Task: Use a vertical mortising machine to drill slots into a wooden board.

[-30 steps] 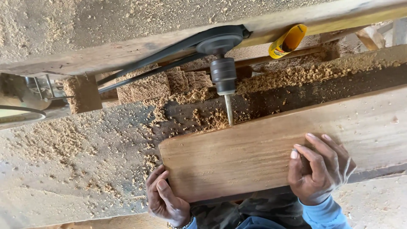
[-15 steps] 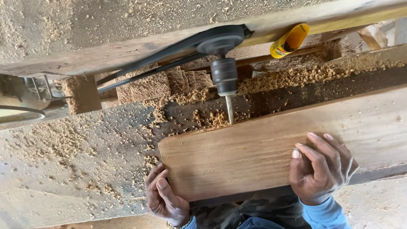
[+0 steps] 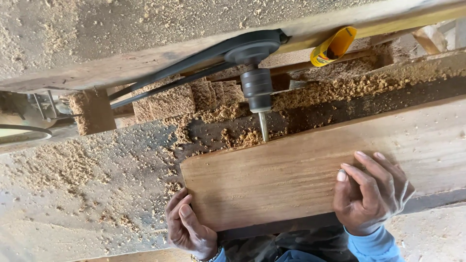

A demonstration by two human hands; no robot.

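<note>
A wide brown wooden plank [image 3: 291,179] lies flat on a sawdust-covered bench. My left hand [image 3: 189,225] grips its near left corner, thumb on top. My right hand [image 3: 371,191] presses flat on the plank's top face further right. The plank's far edge meets a horizontal drill bit [image 3: 263,127] held in a dark chuck [image 3: 256,90], which hangs from a black pulley [image 3: 252,48] with a belt [image 3: 165,73] running off to the left.
Sawdust heaps [image 3: 335,90] lie behind the plank and across the bench [image 3: 73,194]. A yellow tool handle [image 3: 334,46] rests at the back under a wooden beam [image 3: 388,17]. A wood block [image 3: 92,111] stands at the left.
The plank has shifted slightly toward the bit, whose tip now touches the far edge. Both hands keep their hold on the plank.
</note>
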